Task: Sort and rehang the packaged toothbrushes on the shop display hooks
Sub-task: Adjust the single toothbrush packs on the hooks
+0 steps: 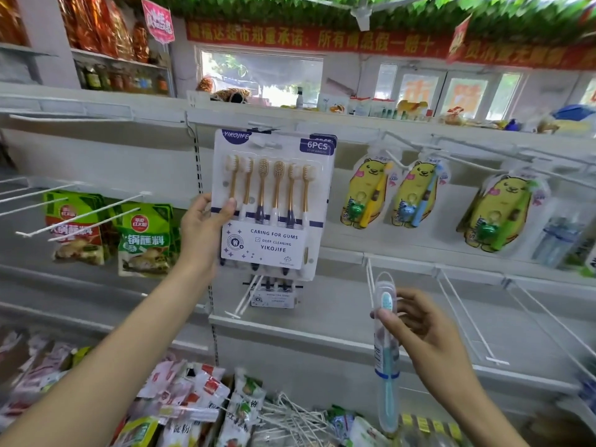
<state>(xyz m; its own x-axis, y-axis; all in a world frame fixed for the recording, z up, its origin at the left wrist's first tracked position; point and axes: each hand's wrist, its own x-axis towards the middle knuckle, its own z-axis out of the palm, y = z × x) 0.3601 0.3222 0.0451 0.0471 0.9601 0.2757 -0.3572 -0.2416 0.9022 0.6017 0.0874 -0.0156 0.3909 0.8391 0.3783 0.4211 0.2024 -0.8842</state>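
A person's right hand [425, 330] rises low in the foreground, fingers [385, 316] clamped on a single teal toothbrush in a clear tube [386, 353], held upright with its hang loop on top. The left arm reaches up and forward, the left hand [201, 227] gripping the left edge of a six-pack of toothbrushes [274, 201], thumb across the front of the card, the pack upright at an upper display hook, with more packs just behind it. Below it a smaller pack [274, 295] hangs on a lower hook. Beneath the arms, a jumble of packaged goods [190, 391] and loose white wire hooks [290, 411] fills a bin. To the right, bear-shaped children's toothbrush packs [367, 195] hang in a row on pegs, with bare white pegs [467, 317] jutting out underneath. Left of the upright, green sauce pouches [143, 237] hang on another bay. Beyond the top shelf [161, 108], windows [261, 75] and a red banner with Chinese lettering [316, 38] close the shop's far wall.
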